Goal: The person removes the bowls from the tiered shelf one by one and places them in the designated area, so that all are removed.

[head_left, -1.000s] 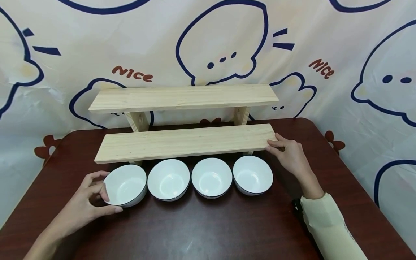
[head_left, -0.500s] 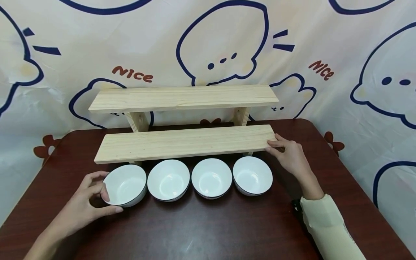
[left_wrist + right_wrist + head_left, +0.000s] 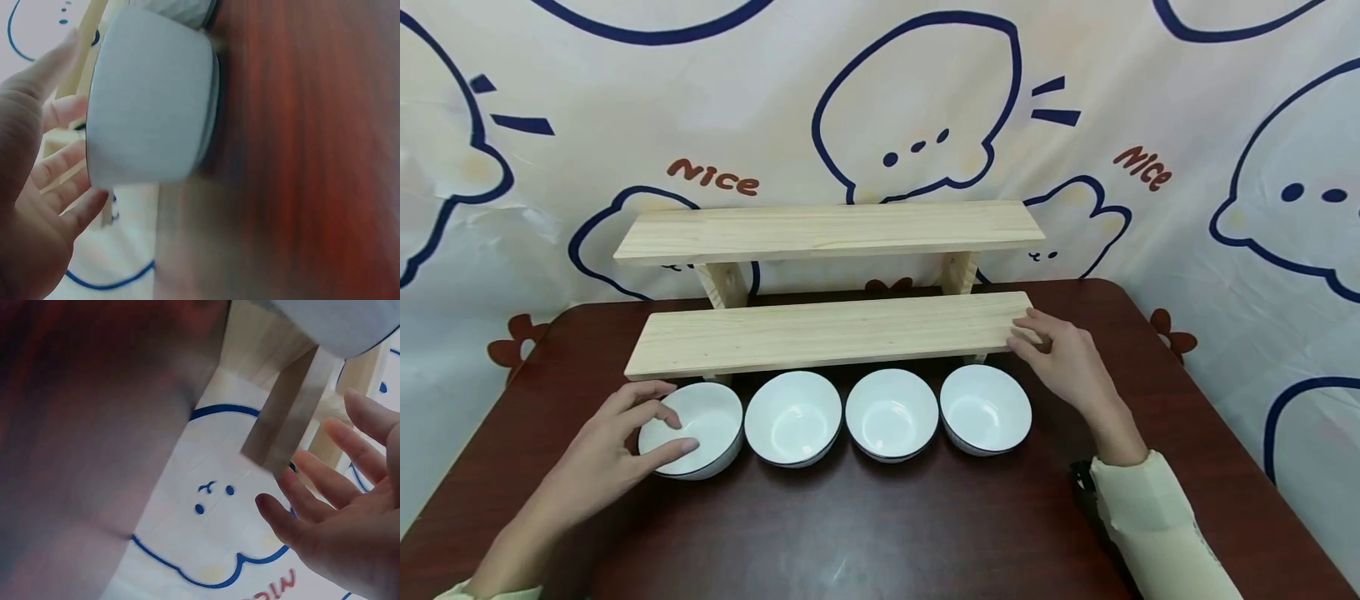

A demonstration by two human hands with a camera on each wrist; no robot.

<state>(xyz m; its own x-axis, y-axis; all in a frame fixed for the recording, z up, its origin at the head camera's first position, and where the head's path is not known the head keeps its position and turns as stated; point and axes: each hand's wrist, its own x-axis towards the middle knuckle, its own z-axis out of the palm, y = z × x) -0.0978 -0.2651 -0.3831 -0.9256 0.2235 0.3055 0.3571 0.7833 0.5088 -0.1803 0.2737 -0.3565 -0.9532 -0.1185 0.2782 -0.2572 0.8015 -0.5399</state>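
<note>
My left hand (image 3: 601,458) hovers over the left part of the leftmost white bowl (image 3: 718,421), thumb and fingers loosely bent and apart. In the left wrist view, that bowl (image 3: 150,100) stands upright on the table, its rim near my fingers; nothing is pinched. Over at the right end of the lower wooden shelf board (image 3: 827,335), my right hand (image 3: 1071,367) has its fingertips at the board's edge. The right wrist view shows these fingers (image 3: 315,500) spread and relaxed, close to the board (image 3: 281,419); whether they touch it I cannot tell.
Three more white bowls (image 3: 793,417) continue the row rightward, before the shelf. An upper board (image 3: 831,232) rises behind the lower one on wooden supports (image 3: 958,272). The dark red-brown table (image 3: 865,533) meets a printed cloth backdrop (image 3: 760,100) at the back.
My left hand has let go of the leftmost bowl's rim and lifted, moving slightly right over it. My right hand has shifted slightly left at the board's end. The head view has tilted slightly.
</note>
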